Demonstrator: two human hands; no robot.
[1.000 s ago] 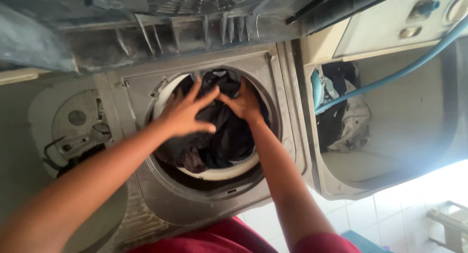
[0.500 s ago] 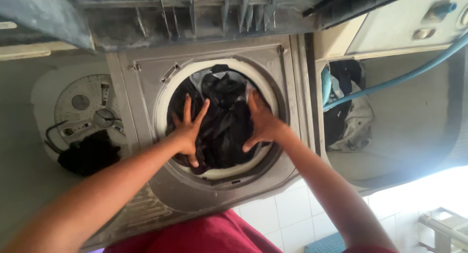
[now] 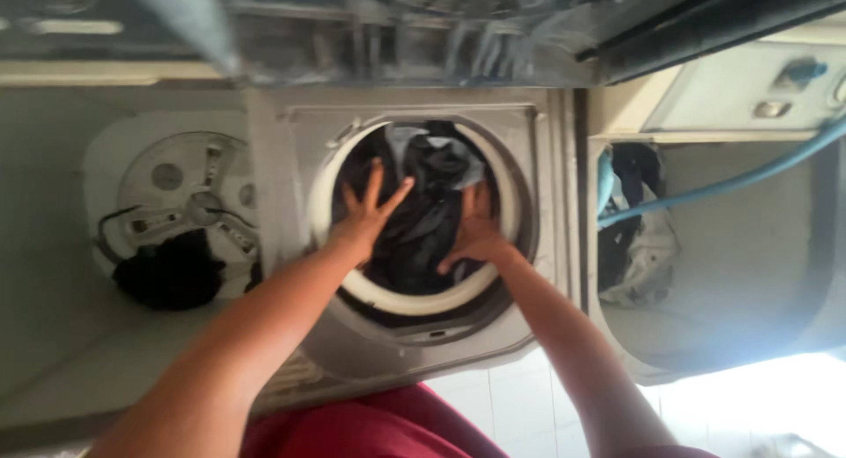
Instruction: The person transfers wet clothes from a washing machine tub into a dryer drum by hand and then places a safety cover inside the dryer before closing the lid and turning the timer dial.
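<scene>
Pressing flat on the dark laundry (image 3: 423, 215) in the round tub — left hand (image 3: 363, 218), right hand (image 3: 476, 238) — fingers splayed, gripping nothing.

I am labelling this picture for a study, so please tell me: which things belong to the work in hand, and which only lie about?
In hand:
left hand, spread on the dark wet clothes
right hand, also on them
round white-rimmed spin tub

Lying about:
black cloth in the left wash tub
light blue hose
pale and dark laundry, right compartment

hands: 2 (image 3: 366, 215) (image 3: 476, 233) | spinner tubs: 1 (image 3: 414, 299) | wash tubs: 2 (image 3: 159, 202) (image 3: 705, 335) | blue hoses: 1 (image 3: 731, 180)
</scene>
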